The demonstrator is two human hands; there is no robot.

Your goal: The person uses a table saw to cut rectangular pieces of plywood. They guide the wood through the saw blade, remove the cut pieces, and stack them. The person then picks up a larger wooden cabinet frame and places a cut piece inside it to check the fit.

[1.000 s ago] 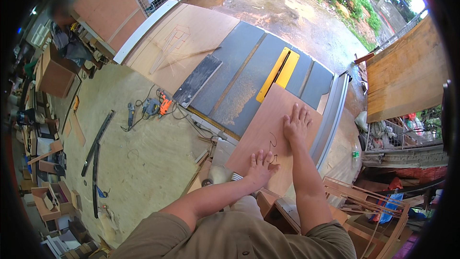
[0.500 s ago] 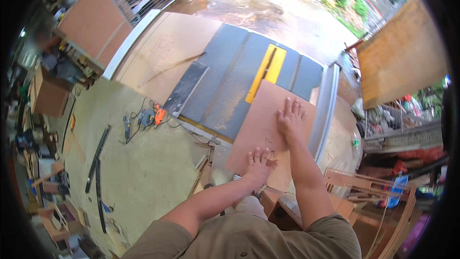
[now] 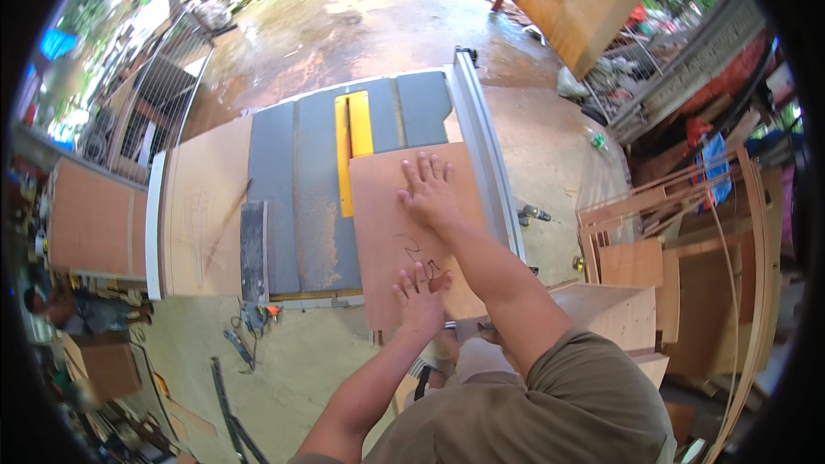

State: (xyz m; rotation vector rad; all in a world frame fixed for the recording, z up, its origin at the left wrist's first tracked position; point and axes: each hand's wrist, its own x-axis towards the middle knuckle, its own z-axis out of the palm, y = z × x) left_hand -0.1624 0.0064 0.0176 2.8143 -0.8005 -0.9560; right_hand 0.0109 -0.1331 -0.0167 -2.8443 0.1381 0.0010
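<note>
A flat reddish-brown wooden board (image 3: 387, 215) lies on a grey table saw (image 3: 318, 155), its far left corner over part of the yellow blade insert (image 3: 361, 125). My right hand (image 3: 431, 193) presses on the board's far half, palm down, with fingers spread. Nearer my body, my left hand (image 3: 420, 302) rests on the board's near edge with its fingers apart. Dark pen marks (image 3: 414, 245) show on the wood between the hands. Along the board's right side runs a long metal fence (image 3: 483, 133). Neither hand grasps anything.
A pale panel (image 3: 206, 198) extends the saw table leftward, with a dark strip (image 3: 254, 249) at its right edge. Power tools (image 3: 249, 322) and black bars (image 3: 228, 408) lie on the floor at left. A drill (image 3: 534, 214) is beyond the fence; wooden frames (image 3: 670, 215) stand right.
The whole view has turned, so the saw now appears straighter and farther left. Both hands stay flat on the board; any slide of the board along the saw is hard to make out.
</note>
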